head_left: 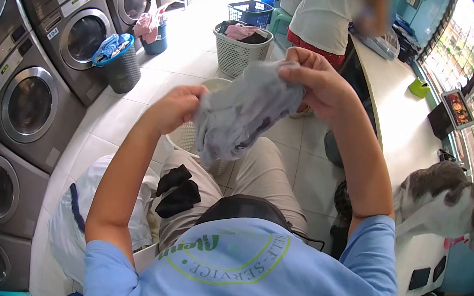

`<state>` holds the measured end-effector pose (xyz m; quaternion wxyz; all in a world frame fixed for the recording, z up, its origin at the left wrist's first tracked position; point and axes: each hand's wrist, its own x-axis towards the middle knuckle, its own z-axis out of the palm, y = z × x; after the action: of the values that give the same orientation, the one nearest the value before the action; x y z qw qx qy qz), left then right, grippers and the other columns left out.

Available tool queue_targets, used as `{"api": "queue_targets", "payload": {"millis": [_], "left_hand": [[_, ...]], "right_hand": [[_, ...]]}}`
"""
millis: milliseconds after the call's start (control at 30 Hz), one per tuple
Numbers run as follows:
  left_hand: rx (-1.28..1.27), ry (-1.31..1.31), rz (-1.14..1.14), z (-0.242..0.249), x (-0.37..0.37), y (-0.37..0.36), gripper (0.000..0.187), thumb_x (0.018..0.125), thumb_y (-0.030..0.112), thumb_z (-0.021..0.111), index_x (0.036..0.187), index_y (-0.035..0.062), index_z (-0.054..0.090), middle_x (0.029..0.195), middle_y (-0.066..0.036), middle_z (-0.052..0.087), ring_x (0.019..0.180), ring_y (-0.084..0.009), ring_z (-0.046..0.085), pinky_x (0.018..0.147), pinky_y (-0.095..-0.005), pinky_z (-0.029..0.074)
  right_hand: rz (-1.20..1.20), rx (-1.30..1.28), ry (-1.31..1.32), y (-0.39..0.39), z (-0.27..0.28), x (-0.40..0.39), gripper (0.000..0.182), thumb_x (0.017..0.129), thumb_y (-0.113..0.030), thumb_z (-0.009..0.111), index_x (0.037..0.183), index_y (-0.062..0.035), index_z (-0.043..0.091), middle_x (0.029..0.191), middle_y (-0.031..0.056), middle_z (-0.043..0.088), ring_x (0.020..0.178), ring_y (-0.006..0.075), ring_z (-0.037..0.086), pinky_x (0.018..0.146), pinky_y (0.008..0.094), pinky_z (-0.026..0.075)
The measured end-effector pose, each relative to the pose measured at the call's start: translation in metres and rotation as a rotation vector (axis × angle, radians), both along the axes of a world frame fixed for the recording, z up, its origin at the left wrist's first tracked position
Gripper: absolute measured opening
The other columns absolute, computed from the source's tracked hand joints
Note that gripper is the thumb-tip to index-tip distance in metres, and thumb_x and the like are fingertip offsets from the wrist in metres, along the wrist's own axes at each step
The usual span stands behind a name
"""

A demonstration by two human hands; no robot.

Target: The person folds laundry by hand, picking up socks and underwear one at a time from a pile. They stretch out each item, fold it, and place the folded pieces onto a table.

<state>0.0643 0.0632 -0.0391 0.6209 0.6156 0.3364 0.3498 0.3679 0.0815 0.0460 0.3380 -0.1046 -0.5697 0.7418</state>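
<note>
A crumpled light grey garment [245, 110] hangs stretched between my two hands, above my lap. Its exact kind is hard to make out, as it is bunched and blurred. My left hand [179, 106] pinches its left edge. At the upper right corner, my right hand [314, 80] grips it between thumb and fingers. A pair of black socks [178, 191] rests on my left thigh. Partly hidden behind the grey garment and my left hand, a pale laundry basket [181, 138] stands on the floor in front of me.
Stacked washing machines [29, 104] line the left side. A large white bag [73, 216] sits beside my left leg. Further ahead are a filled basket [239, 51] and a person [322, 14] at a long counter [386, 99]. A cat [442, 198] stands on the counter.
</note>
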Motion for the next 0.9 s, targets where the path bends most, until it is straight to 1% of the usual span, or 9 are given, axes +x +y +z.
{"api": "queue_targets", "payload": {"millis": [67,133,333,433,533,600,633,767,900], "left_hand": [[-0.032,-0.342,0.167,0.004,-0.007,0.001,0.022,0.079,0.005,0.043,0.093,0.0002,0.059,0.081,-0.003,0.062,0.069,-0.0071,0.057,0.061,-0.0178,0.045],[-0.005,-0.389,0.171,0.027,-0.005,-0.011,0.022,0.078,0.002,0.04,0.09,0.0023,0.058,0.082,-0.003,0.062,0.071,-0.0075,0.058,0.062,-0.0186,0.046],[0.072,-0.138,0.051,0.036,-0.008,-0.02,0.012,0.083,0.006,0.056,0.095,0.0024,0.058,0.088,0.0,0.062,0.074,-0.0056,0.057,0.071,-0.0191,0.046],[0.079,0.033,-0.151,0.029,-0.027,-0.017,0.027,0.081,0.013,0.067,0.103,-0.0027,0.062,0.09,-0.002,0.065,0.08,-0.0059,0.058,0.076,-0.0203,0.045],[0.021,0.252,-0.3,0.032,-0.031,-0.015,0.033,0.08,0.017,0.07,0.105,-0.0036,0.065,0.089,-0.004,0.068,0.081,-0.0066,0.057,0.079,-0.0227,0.045],[0.293,0.731,0.093,0.039,-0.025,-0.015,0.028,0.08,0.017,0.069,0.1,-0.0023,0.066,0.084,-0.004,0.069,0.078,-0.0057,0.056,0.077,-0.0239,0.045],[0.616,1.057,0.175,0.043,-0.018,-0.017,0.017,0.081,0.014,0.066,0.09,0.0001,0.068,0.071,-0.002,0.065,0.07,-0.0055,0.053,0.071,-0.0252,0.045],[0.528,0.701,0.125,0.023,-0.022,-0.004,0.021,0.082,0.014,0.064,0.097,0.0005,0.067,0.076,-0.007,0.067,0.069,-0.0098,0.055,0.069,-0.0277,0.046],[0.526,0.747,0.193,0.034,-0.006,0.008,0.023,0.081,0.019,0.066,0.096,0.0014,0.068,0.075,-0.007,0.066,0.077,-0.0113,0.058,0.073,-0.0267,0.045]], "right_hand": [[-0.278,0.323,-0.414,-0.003,0.0,0.007,0.01,0.079,-0.006,0.064,0.088,-0.0076,0.061,0.084,-0.0019,0.062,0.07,0.0043,0.056,0.065,0.0199,0.044],[-0.288,0.321,-0.491,-0.014,0.009,0.009,0.009,0.079,-0.005,0.06,0.087,-0.0069,0.061,0.083,-0.003,0.06,0.07,0.0037,0.053,0.062,0.019,0.042],[-0.233,0.336,-0.949,-0.007,0.009,0.026,0.008,0.083,-0.001,0.052,0.084,-0.0043,0.059,0.089,0.0026,0.061,0.085,0.0079,0.057,0.073,0.022,0.048],[-0.173,0.229,-0.012,0.022,-0.009,0.046,0.009,0.085,-0.01,0.054,0.077,-0.0077,0.057,0.083,0.0032,0.058,0.089,0.0168,0.057,0.085,0.0303,0.043],[-0.277,0.005,0.17,0.028,-0.013,0.067,0.011,0.087,-0.011,0.052,0.077,-0.0083,0.057,0.084,0.0031,0.059,0.088,0.0175,0.056,0.084,0.029,0.042],[-0.314,0.049,0.127,0.028,-0.016,0.076,0.013,0.085,-0.008,0.051,0.074,-0.0088,0.056,0.083,0.0015,0.058,0.086,0.0172,0.054,0.081,0.0279,0.041],[-0.386,0.209,-0.095,0.028,-0.018,0.08,0.013,0.084,-0.007,0.05,0.072,-0.0074,0.055,0.081,0.0004,0.056,0.085,0.015,0.053,0.081,0.0263,0.04],[-0.663,0.576,-0.62,0.027,-0.026,0.1,0.011,0.081,-0.004,0.05,0.072,-0.002,0.053,0.076,0.0001,0.054,0.078,0.0084,0.049,0.073,0.0226,0.039],[-0.884,0.768,-0.967,0.019,-0.026,0.103,0.008,0.081,-0.005,0.051,0.077,0.0003,0.053,0.074,0.0019,0.053,0.073,0.0059,0.048,0.065,0.0223,0.039]]}}
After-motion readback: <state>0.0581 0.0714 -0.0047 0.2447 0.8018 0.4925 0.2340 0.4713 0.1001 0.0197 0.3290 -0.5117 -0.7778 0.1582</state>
